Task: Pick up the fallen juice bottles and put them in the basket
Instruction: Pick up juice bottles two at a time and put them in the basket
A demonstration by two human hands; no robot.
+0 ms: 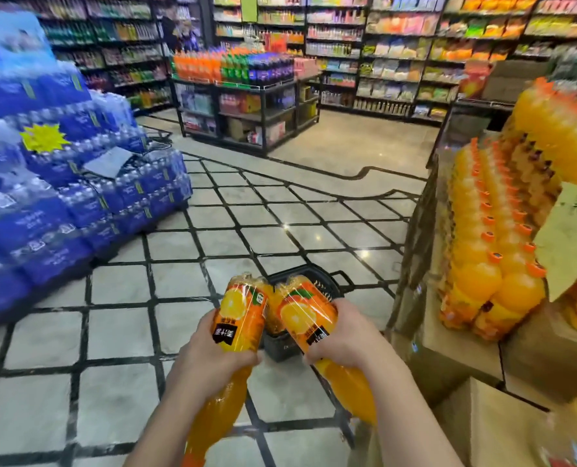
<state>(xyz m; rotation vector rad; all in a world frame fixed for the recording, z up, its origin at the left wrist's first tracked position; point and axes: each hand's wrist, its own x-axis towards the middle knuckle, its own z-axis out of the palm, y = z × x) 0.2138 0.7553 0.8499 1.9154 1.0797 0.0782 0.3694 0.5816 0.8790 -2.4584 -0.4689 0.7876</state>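
Note:
I hold two orange juice bottles side by side, bases pointing away from me and necks toward me. My left hand (209,355) grips the left juice bottle (241,318) around its middle. My right hand (344,335) grips the right juice bottle (305,315) the same way. Both bottles hover above a black shopping basket (327,284) standing on the tiled floor, and they hide most of it. Something orange shows inside the basket between the two bottles.
Stacked shrink-wrapped packs of orange juice (496,244) on cardboard boxes (482,416) fill the right side. A tall stack of blue water packs (61,183) stands at the left. A black display rack of soda bottles (240,96) and store shelves lie across the tiled floor (263,210).

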